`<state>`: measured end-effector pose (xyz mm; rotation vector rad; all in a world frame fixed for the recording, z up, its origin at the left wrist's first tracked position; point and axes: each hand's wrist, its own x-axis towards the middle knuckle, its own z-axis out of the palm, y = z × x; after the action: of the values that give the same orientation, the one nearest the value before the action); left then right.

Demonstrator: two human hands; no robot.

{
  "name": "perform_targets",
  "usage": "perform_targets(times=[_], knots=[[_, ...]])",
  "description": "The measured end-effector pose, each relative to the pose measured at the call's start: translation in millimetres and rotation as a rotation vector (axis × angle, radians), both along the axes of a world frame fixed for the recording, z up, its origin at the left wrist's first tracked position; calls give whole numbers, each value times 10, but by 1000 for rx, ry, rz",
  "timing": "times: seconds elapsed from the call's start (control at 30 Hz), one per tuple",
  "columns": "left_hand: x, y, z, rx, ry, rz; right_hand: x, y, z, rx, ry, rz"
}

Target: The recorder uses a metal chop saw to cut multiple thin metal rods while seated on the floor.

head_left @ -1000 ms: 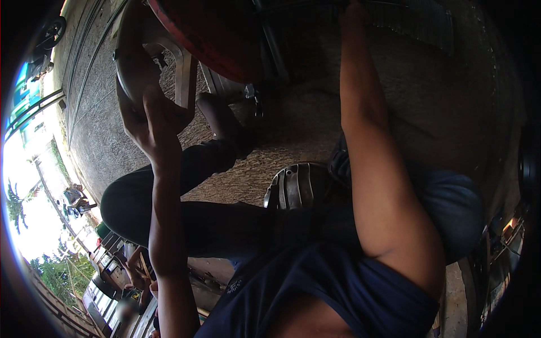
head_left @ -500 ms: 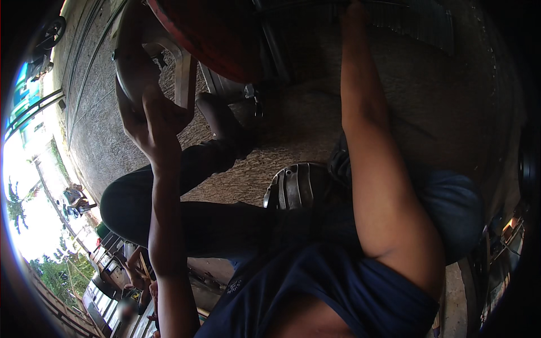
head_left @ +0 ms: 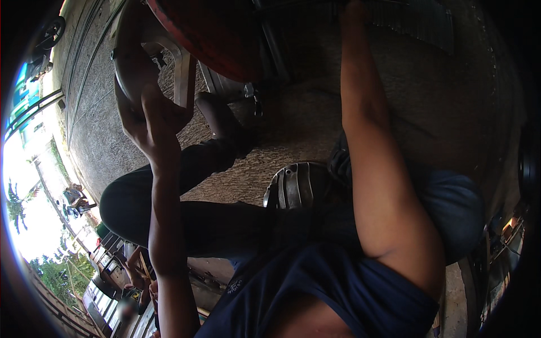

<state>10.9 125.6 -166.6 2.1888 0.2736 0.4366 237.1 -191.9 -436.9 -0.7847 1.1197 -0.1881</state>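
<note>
My left hand (head_left: 155,118) is closed round the lower end of a curved, smooth grey part (head_left: 128,62), with the thumb laid along it. Beside that part stand a pale angled metal bracket (head_left: 183,70) and a large round red piece (head_left: 208,42) with a worn edge. My right arm stretches far forward. Only the dark back of my right hand (head_left: 354,12) shows at the top edge; its fingers, and anything in them, are hidden.
My bare foot (head_left: 217,115) rests on the rough floor near a small metal clamp-like fitting (head_left: 252,96). A ribbed, rounded metal piece (head_left: 290,186) lies between my legs. A corrugated sheet (head_left: 417,25) is at the far right. Behind, at the left, are another person (head_left: 135,276) and a parked motorbike (head_left: 76,200).
</note>
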Motion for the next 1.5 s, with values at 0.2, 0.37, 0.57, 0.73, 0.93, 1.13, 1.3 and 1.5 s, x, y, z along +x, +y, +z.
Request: perform_targets(times=[0.2,0.37,0.57,0.73,0.93,1.13,1.3,1.5], knots=[[5,15,-27,-13,-12,-15,50,-11,30,-30,217,162],[45,8,-21,-12,-71,-82,-7,-23,56,63,165,114],[-10,-5,16,-37,7,-66,-36,3,127,22,136,135],[-7,17,-39,-19,-19,4,30,-14,18,21,78,64],[-29,31,-35,-3,-6,3,95,-64,-174,43,69,166],[-16,7,-36,-17,-16,-6,82,-33,-83,28,143,125],[-40,-40,-48,11,-43,-40,61,-4,192,-57,315,255],[-31,-62,-61,1,-48,-69,-22,43,324,-89,290,242]])
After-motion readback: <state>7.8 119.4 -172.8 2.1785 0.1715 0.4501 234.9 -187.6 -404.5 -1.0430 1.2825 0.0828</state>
